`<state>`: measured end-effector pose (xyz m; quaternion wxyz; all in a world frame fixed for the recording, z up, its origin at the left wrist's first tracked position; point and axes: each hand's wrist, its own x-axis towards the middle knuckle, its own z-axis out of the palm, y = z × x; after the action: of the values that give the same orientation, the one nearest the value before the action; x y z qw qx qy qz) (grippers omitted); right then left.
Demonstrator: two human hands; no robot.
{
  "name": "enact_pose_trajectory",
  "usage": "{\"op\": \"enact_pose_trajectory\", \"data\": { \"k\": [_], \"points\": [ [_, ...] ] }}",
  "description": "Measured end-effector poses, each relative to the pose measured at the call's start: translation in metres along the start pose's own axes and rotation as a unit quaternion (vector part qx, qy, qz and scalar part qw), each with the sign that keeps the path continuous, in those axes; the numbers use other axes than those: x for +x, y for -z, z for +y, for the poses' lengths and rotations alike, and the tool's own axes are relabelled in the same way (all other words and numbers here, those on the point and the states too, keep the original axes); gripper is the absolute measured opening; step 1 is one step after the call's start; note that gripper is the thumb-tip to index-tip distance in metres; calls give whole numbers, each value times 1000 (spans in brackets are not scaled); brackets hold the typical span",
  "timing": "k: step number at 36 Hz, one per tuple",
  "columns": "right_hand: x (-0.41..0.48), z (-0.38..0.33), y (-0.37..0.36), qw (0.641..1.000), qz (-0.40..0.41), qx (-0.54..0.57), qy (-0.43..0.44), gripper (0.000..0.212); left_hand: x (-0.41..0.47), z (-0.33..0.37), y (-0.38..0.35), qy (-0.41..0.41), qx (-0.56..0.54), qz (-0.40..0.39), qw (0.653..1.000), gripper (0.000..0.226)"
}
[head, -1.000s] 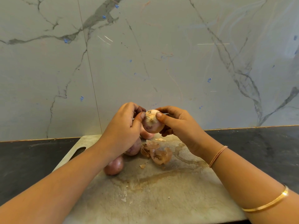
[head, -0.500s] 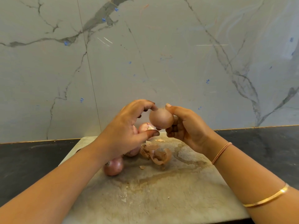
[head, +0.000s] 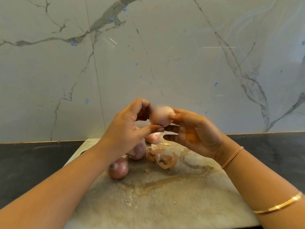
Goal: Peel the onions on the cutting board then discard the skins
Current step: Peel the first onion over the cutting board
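I hold a pale, partly peeled onion [head: 160, 115] in the air above the back of the stained cutting board [head: 165, 195]. My right hand [head: 193, 131] grips it with thumb on top and fingers beneath. My left hand [head: 127, 128] curls round its left side, thumb touching its underside. On the board lie a red unpeeled onion [head: 118, 168], another purple onion [head: 138, 152] partly behind my left wrist, and a pale onion [head: 153, 137] further back. Loose brown skins [head: 162, 158] lie beside them.
The board lies on a dark countertop [head: 33, 162] against a grey marble wall [head: 148, 55]. Small skin flakes [head: 165, 143] are scattered on the board. Bracelets sit on my right wrist and forearm.
The onion has turned in my hands and its smooth side now faces me. My left thumb has come up under it, and my right thumb has shifted on top.
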<state>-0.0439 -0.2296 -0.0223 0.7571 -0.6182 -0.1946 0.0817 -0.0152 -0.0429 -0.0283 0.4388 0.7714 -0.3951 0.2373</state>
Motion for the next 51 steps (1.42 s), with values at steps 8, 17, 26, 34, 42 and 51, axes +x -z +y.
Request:
{"op": "enact_pose_trajectory", "data": {
  "k": [8, 17, 26, 34, 42, 51],
  "points": [
    [3, 2, 0, 999, 29, -19, 11, 48, 1, -2, 0, -7, 4, 18, 1000, 37],
    [2, 2, -2, 996, 40, -76, 29, 58, 2, -7, 0, -59, 66, 17, 996, 38],
    [2, 5, 1, 1000, 26, 1, 3, 47, 4, 0, 3, 23, -75, 23, 997, 35],
    [2, 5, 1, 998, 45, 16, -36, 45, 0, 2, 1, 79, -177, 8, 981, 15],
    [6, 8, 1, 993, 105, 31, -37, 43, -1, 3, -1, 60, -169, -3, 984, 17],
    [7, 6, -1, 985, 162, 62, -6, 30, -3, 0, -2, 50, -68, -20, 996, 24]
  ]
}}
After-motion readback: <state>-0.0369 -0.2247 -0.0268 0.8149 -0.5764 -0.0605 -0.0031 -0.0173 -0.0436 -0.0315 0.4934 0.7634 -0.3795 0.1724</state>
